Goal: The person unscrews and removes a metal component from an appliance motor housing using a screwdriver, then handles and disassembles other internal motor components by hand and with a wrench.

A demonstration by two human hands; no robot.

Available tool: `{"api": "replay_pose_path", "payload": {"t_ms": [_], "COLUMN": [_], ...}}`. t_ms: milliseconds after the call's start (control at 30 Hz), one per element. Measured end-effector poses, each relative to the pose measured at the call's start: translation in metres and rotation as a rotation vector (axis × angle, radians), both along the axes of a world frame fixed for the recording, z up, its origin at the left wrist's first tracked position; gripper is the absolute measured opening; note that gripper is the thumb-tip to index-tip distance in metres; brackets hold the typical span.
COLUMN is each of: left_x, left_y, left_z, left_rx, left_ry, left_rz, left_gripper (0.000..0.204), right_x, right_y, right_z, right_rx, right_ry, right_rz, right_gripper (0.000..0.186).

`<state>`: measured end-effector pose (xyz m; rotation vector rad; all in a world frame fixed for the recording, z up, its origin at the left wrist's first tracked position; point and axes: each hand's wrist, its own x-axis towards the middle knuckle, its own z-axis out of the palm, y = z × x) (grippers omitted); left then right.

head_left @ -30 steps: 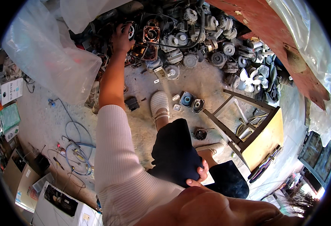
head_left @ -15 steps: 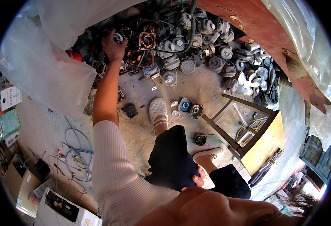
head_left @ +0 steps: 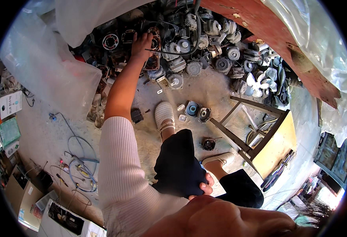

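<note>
My left hand (head_left: pixel 141 48) reaches into the heap of used motor parts, fingers apart, touching a square stator with copper winding (head_left: pixel 153 59) and its neighbours; exactly what lies under the fingertips is partly hidden. A stator with a white ring (head_left: pixel 110 41) lies left of that hand, and another dark square frame (head_left: pixel 128 36) is just beside it. Grey motors (head_left: pixel 194 68) are piled to the right. Low in the view, my right hand (head_left: pixel 206 185) is curled around my knee in dark trousers (head_left: pixel 173 162).
A tipped wooden stool (head_left: pixel 274 146) lies right, below white fan blades (head_left: pixel 256 83). Loose motor housings (head_left: pixel 193 108) sit near my shoe. Hoses (head_left: pixel 80 170) are on the floor left, by appliances (head_left: pixel 62 221). Plastic sheeting (head_left: pixel 47 71) and a rusty red panel (head_left: pixel 268 35) border the heap.
The white-ringed stator has shifted left. My left hand has left it and moved right to the neighbouring stators. My right hand stays at my knee.
</note>
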<state>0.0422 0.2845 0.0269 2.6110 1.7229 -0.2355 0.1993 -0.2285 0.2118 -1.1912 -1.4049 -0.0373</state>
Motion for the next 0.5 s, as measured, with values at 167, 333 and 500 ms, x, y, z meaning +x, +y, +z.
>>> {"api": "replay_pose_path", "payload": {"t_ms": [167, 333, 500], "left_x": [-0.011, -0.066, -0.098], "left_y": [-0.05, -0.038, -0.025], "left_z": [0.045, 0.07, 0.065], "left_rx": [0.103, 0.205, 0.169], "left_ry": [-0.222, -0.314, -0.342], "left_rz": [0.127, 0.347, 0.426], "left_gripper": [0.091, 0.098, 0.111], "right_x": [0.001, -0.012, -0.002], "right_y": [0.007, -0.011, -0.002], "right_z": [-0.014, 0.015, 0.013], "right_rx": [0.157, -0.036, 0.069], "right_ry": [-0.137, 0.142, 0.045], "right_rz": [-0.099, 0.114, 0.156], "right_gripper": [0.038, 0.028, 0.03]}}
